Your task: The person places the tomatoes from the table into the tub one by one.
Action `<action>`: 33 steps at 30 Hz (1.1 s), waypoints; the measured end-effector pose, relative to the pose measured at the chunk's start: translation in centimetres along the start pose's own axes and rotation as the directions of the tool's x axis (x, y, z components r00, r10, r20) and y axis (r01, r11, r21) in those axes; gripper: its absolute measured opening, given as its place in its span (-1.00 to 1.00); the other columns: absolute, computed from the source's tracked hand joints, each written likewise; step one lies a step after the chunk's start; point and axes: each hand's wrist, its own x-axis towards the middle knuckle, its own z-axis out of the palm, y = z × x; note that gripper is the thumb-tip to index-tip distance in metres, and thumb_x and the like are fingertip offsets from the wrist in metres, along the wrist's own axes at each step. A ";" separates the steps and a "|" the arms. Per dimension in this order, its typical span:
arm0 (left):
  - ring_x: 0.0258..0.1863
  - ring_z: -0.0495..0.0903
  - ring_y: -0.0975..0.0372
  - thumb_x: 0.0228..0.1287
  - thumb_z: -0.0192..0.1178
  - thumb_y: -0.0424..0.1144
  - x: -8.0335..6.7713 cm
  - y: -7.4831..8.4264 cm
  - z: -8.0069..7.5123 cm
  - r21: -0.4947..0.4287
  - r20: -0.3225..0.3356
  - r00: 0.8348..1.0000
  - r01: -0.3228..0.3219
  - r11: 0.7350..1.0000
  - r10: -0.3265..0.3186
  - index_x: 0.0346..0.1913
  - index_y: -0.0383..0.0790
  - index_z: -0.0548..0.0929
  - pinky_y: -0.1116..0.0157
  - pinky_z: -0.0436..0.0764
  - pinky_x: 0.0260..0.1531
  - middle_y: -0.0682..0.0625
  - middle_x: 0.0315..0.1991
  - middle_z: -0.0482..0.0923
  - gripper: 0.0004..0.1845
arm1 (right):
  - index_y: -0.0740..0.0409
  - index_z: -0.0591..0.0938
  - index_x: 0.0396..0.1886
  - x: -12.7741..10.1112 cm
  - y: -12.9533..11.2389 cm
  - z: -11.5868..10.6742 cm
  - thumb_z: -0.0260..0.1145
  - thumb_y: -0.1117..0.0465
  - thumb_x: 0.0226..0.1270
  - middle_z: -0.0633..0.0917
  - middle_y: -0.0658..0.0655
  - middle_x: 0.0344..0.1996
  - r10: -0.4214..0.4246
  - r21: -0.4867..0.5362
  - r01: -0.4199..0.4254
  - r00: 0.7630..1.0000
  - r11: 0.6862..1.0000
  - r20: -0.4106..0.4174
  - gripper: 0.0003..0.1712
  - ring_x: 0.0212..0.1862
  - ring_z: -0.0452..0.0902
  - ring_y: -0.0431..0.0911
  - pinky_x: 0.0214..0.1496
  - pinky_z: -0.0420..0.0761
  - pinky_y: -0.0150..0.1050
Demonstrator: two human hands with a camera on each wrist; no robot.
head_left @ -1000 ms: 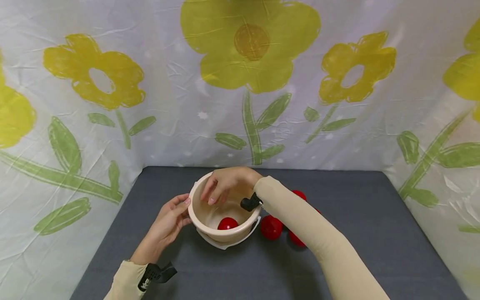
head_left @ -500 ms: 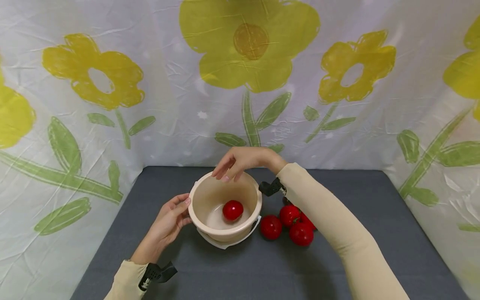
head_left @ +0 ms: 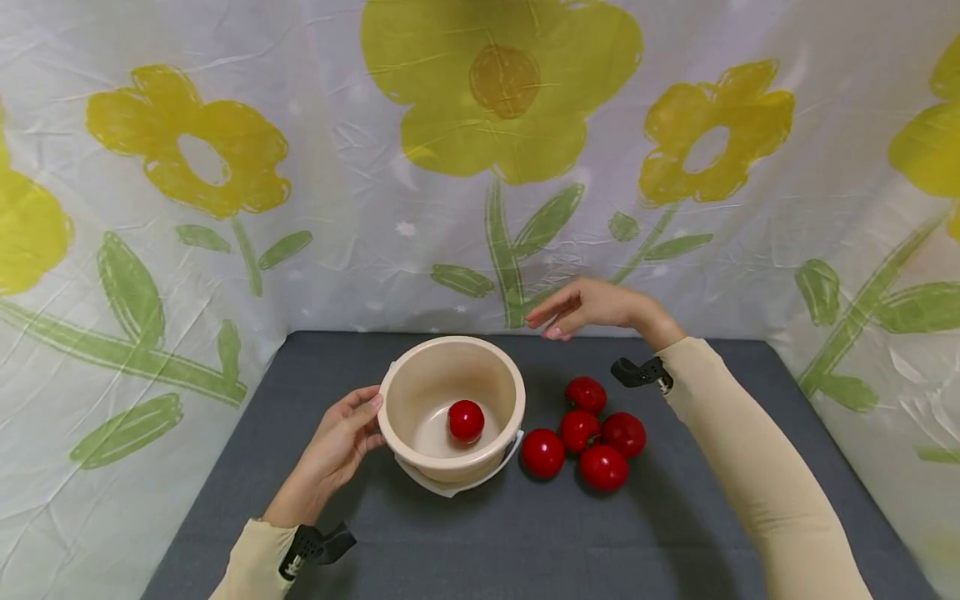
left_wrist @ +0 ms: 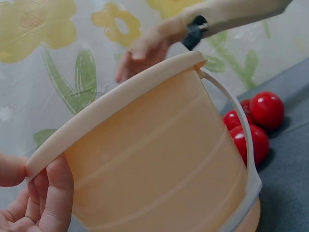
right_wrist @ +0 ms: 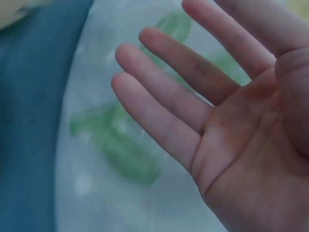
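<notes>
My right hand [head_left: 592, 307] hovered empty, fingers loosely spread, above the loose tomatoes [head_left: 588, 433] on the tabletop — they lay below it, toward me — while my left hand [head_left: 341, 442] gripped the bucket [head_left: 450, 412].

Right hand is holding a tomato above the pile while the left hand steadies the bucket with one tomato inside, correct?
Not quite: the right hand holds nothing. The right wrist view shows its palm bare, fingers straight. The left hand does steady the bucket, which has one tomato inside.
</notes>
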 end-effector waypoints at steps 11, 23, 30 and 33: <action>-0.35 0.59 0.40 0.53 0.02 -0.21 0.0 0.0 -0.1 -0.015 0.008 1.000 -0.011 1.000 0.011 0.23 -0.32 0.27 0.46 0.66 -0.43 0.15 -0.23 0.60 -0.63 | 0.24 0.48 0.34 -3.3 8.8 0.5 0.38 0.20 0.31 0.48 0.35 0.35 0.098 0.102 -0.089 0.992 0.991 -0.081 -0.38 0.37 0.39 0.30 0.24 0.62 -0.10; -0.36 0.58 0.40 0.54 0.01 -0.20 0.0 0.0 0.0 -0.009 0.010 1.000 -0.003 1.000 0.003 0.25 -0.32 0.26 0.47 0.66 -0.42 0.16 -0.24 0.59 -0.61 | 0.25 0.43 0.38 -3.7 13.6 3.3 0.37 0.16 0.33 0.44 0.31 0.39 0.181 0.134 -0.173 0.982 0.976 -0.056 -0.34 0.41 0.36 0.23 0.30 0.58 -0.08; -0.35 0.58 0.39 0.53 0.02 -0.20 -0.1 -0.1 0.0 0.000 0.006 1.000 0.002 1.000 -0.002 0.26 -0.33 0.25 0.47 0.67 -0.41 0.15 -0.23 0.58 -0.60 | 0.20 0.46 0.36 -3.3 15.0 4.4 0.38 0.16 0.32 0.50 0.25 0.36 0.202 0.149 -0.192 0.978 0.970 -0.053 -0.36 0.40 0.39 0.17 0.20 0.64 -0.14; -0.35 0.58 0.40 0.54 0.02 -0.20 0.0 -0.1 0.0 0.002 0.005 1.000 0.005 1.000 -0.005 0.27 -0.33 0.25 0.47 0.67 -0.41 0.16 -0.22 0.57 -0.59 | 0.20 0.46 0.36 -3.1 15.2 4.6 0.39 0.15 0.31 0.50 0.25 0.36 0.206 0.158 -0.195 0.977 0.968 -0.051 -0.36 0.40 0.38 0.17 0.17 0.66 -0.12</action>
